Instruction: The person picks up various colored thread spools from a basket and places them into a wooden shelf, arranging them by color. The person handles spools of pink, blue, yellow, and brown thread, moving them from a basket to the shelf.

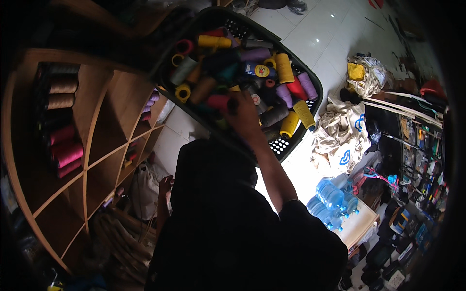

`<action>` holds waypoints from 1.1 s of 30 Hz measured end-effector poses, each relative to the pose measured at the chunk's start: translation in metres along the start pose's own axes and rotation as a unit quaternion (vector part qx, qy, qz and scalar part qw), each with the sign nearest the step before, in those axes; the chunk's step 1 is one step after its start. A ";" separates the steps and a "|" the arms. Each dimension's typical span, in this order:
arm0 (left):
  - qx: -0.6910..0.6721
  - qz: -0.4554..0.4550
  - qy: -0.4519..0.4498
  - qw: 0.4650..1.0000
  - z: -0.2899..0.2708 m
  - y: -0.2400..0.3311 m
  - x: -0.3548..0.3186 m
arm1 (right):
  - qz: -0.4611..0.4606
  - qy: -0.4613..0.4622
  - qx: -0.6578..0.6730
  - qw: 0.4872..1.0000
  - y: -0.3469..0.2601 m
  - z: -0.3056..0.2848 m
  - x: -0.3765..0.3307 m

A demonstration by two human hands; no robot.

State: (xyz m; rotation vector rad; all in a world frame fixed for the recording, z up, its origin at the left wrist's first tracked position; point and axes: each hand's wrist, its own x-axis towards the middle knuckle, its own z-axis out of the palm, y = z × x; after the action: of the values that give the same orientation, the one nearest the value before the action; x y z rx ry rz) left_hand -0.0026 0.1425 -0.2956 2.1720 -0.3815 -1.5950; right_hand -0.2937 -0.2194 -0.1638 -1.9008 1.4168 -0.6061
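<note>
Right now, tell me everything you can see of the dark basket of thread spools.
The basket looks like dark plastic, with rounded corners and round holes showing near its edges. It sits open side up, slantwise in front of the person. Jumbled thread spools, yellow, purple, red and grey among them, fill it and hide most of its inside. The right hand reaches in among them. What supports it cannot be made out.

One dark basket [279, 144] was noted; toward its right edge, three yellow cones [285, 68], two lilac cones [307, 86] and one red cone [295, 89] were counted. In the wooden shelf's [93, 82] upper-left corner, two brown spools [63, 87] and three pink spools [68, 154] were tallied.
</note>
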 end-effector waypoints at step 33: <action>0.017 0.058 0.014 0.998 0.001 -0.034 0.028 | -0.012 0.007 0.025 1.000 0.013 0.009 0.009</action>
State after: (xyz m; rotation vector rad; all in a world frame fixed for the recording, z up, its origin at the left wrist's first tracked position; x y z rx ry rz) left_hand 0.0044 0.1593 -0.3357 2.1531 -0.5206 -1.5030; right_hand -0.2926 -0.2280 -0.1797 -1.8806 1.3773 -0.6623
